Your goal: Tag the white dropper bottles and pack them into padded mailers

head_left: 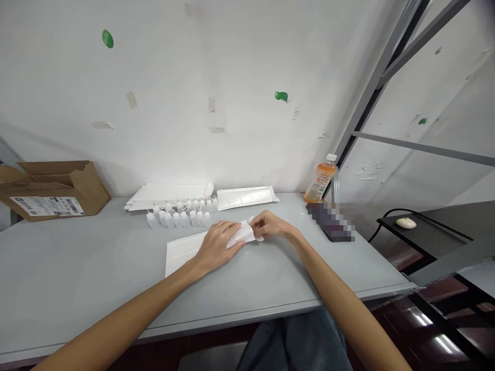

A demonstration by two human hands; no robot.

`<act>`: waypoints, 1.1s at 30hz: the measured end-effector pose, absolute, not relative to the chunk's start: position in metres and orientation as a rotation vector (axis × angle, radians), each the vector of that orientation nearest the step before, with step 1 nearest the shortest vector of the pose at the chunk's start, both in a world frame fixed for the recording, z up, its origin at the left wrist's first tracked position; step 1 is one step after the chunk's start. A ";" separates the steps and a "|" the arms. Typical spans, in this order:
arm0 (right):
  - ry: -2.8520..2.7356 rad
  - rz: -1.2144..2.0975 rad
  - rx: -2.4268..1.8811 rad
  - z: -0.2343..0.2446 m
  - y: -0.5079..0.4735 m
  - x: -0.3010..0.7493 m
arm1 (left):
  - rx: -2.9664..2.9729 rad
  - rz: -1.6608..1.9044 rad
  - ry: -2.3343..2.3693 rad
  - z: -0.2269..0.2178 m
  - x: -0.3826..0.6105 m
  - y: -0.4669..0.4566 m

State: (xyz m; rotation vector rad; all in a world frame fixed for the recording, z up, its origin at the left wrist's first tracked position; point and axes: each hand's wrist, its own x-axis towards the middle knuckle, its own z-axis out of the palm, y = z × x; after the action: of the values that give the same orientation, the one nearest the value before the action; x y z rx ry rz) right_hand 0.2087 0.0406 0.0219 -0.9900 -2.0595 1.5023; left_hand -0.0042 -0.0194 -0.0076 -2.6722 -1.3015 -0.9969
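A white padded envelope (185,251) lies flat on the table, its bubble-textured surface showing near its right end. My left hand (219,242) rests across it, thumb below and fingers above, gripping it close to its mouth. At that right end, my right hand (268,225) has its fingers bent together on the envelope's flap; white material shows around the fingertips. The envelope's mouth and contents are partly hidden by my fingers. Just behind my left hand stand rows of small white squeeze bottles (178,220) with thin tips.
Stacked white envelopes (170,193) lie by the wall, with another padded envelope (245,198) beside them. An open cardboard box (54,190) is at left. An orange drink bottle (320,180) and a blurred dark flat object (330,221) sit at right. The table's front edge (232,317) is near me.
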 end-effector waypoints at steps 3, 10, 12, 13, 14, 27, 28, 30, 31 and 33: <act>-2.070 1.565 -0.964 0.023 0.039 0.207 | -2.667 -0.990 -1.296 -0.007 -0.004 -0.020; -1.985 1.565 -1.044 0.023 0.041 0.210 | -2.669 -0.979 -1.302 -0.007 -0.004 -0.020; -1.995 1.621 -0.998 0.022 0.041 0.210 | -2.668 -0.987 -1.301 -0.007 -0.004 -0.020; -1.995 1.629 -1.003 0.022 0.041 0.210 | -2.668 -0.986 -1.300 -0.007 -0.004 -0.020; -1.988 1.618 -1.031 0.022 0.041 0.212 | -2.668 -0.983 -1.298 -0.007 -0.004 -0.020; -1.839 1.356 -1.174 0.029 0.046 0.226 | -2.653 -1.040 -1.274 -0.006 -0.004 -0.020; -1.816 1.272 -1.235 0.030 0.047 0.229 | -2.653 -1.056 -1.267 -0.006 -0.004 -0.020; -1.864 1.259 -1.341 0.033 0.047 0.233 | -2.649 -1.094 -1.238 -0.005 -0.004 -0.022; -1.922 1.332 -1.362 0.034 0.046 0.232 | -2.641 -1.118 -1.217 -0.004 -0.003 -0.023; -2.017 1.546 -1.305 0.037 0.043 0.229 | -2.625 -1.162 -1.169 -0.003 -0.003 -0.025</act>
State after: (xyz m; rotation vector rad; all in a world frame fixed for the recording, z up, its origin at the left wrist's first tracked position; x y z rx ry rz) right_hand 0.2294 0.0431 0.0370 -1.3046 -2.0173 1.5463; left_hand -0.0027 -0.0245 -0.0032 -2.6251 -1.1690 -1.1617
